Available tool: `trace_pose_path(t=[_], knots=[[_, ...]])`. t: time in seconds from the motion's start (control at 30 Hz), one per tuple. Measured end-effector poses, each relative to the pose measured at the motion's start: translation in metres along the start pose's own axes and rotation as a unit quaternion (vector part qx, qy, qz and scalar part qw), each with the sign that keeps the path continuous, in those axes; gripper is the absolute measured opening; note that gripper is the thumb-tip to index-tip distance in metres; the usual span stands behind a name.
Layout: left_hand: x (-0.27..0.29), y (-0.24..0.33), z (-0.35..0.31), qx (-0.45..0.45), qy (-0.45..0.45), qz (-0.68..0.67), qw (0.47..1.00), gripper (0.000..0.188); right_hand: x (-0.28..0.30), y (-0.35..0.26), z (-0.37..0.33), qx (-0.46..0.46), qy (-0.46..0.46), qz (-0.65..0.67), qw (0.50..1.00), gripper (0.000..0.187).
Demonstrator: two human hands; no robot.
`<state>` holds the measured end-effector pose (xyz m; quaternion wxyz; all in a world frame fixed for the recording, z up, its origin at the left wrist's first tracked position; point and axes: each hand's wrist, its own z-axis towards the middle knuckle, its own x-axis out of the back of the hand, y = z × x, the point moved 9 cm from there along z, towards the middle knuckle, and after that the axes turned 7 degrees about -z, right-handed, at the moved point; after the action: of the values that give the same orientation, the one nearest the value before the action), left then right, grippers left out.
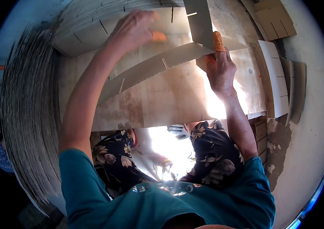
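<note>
Two bare hands at work over a pale wooden table (162, 107), seen from above. At one o'clock, right hand (222, 72) with orange covers (219, 42) on finger and thumb, closed in a pinch on a long strip (143, 70) of cardboard, just where a second strip (201, 26) meets it. Hard to tell whether the two are slotted together. Long strip slanting from between nine and ten o'clock up toward two, with narrow notches along it; second strip rising to the edge of view, between twelve and one. Between eleven and twelve o'clock, left hand (133, 30), blurred, open with finger and thumb apart, in front of a stack of notched strips (89, 33). At nine o'clock, a tall pile of cardboard (28, 114). Between two and three, more notched cardboard (274, 80) on edge, near a pale wall (318, 95). At six, a teal shirt (177, 202); at four and eight, knees in dark flowered cloth (219, 160).
</note>
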<state>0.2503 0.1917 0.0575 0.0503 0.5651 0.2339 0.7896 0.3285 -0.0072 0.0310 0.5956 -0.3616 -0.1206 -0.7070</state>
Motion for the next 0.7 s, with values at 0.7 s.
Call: trace_pose_path(t=[0.7], knots=[[-0.014,-0.047,0.02,-0.1,0.14,0.09,0.981,0.023,0.012,-0.016,0.0,-0.025,-0.008,0.11,0.994,0.071]])
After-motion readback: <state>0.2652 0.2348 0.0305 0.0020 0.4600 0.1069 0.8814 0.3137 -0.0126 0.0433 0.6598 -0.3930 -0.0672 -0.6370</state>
